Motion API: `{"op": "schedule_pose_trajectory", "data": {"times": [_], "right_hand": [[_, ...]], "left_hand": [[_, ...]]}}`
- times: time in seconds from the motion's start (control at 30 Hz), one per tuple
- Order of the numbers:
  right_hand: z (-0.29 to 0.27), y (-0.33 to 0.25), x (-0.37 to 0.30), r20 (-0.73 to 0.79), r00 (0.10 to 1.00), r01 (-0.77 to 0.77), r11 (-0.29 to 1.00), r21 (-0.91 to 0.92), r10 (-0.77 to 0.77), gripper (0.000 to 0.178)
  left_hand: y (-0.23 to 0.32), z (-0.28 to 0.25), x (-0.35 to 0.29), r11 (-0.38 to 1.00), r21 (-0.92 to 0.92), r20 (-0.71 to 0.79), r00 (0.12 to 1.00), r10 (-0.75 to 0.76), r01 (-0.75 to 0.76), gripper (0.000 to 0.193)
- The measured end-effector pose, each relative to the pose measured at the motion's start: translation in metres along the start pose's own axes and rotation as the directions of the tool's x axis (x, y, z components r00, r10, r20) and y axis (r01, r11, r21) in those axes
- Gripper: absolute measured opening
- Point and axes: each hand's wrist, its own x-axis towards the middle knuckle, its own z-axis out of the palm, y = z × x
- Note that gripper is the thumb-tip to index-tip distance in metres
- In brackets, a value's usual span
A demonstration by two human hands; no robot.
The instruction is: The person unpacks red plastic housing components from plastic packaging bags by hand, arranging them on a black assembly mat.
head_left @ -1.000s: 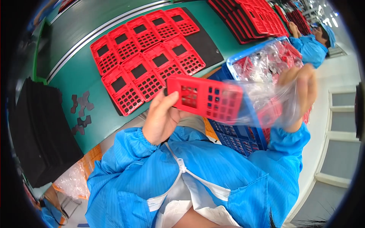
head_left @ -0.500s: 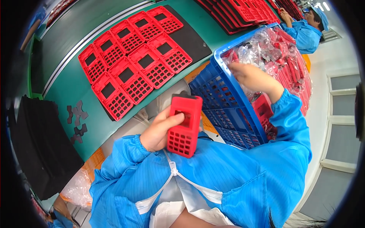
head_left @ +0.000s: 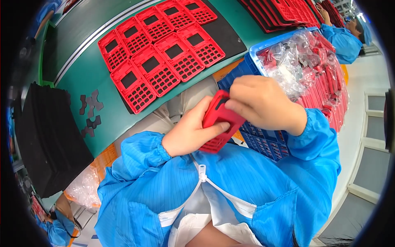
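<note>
In front of my chest, my left hand [head_left: 187,133] grips a red handset casing [head_left: 214,116] by its side, thumb across its front. The casing is tilted, its top end up and to the right, and a dark patch shows at that end. My right hand [head_left: 263,103] is closed at the top end, fingertips bunched against the casing's upper corner. Whatever lies between those fingertips is hidden. Beyond my hands, two rows of red casings [head_left: 184,64] with window openings and keypad holes lie on a black sheet [head_left: 224,37].
A blue crate [head_left: 263,142] at right holds red casings and clear plastic bags [head_left: 290,70]. Red casings [head_left: 284,12] fill the bench's far right. Small dark cutouts [head_left: 94,101] and a black stack [head_left: 49,136] are at left. A co-worker [head_left: 343,43] is at far right.
My right hand has come from the crate to the top end of the casing. My left hand has moved slightly right and up, tilting the casing over.
</note>
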Motion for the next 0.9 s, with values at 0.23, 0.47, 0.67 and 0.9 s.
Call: {"op": "schedule_pose_trajectory", "data": {"times": [0.23,0.47,0.67,0.9], "right_hand": [[-0.059,0.091,-0.033,-0.436,0.800,-0.456,0.890,0.005,0.412,0.023],[0.002,0.018,-0.011,-0.101,0.979,-0.170,0.983,0.070,0.177,0.024],[0.016,0.001,0.011,-0.048,0.949,-0.244,0.824,0.511,0.311,0.021],[-0.075,0.047,-0.060,-0.401,0.728,-0.684,0.549,-0.481,0.556,0.020]], "left_hand": [[0.000,-0.012,-0.009,0.889,-0.454,-0.013,0.997,-0.081,0.066,0.042],[0.026,-0.012,0.039,0.642,-0.718,-0.444,0.887,-0.126,-0.268,0.045],[0.037,0.004,0.044,0.681,-0.602,-0.546,0.838,0.030,-0.416,0.040],[0.054,-0.033,0.030,0.693,-0.526,-0.653,0.756,0.042,-0.493,0.043]]}}
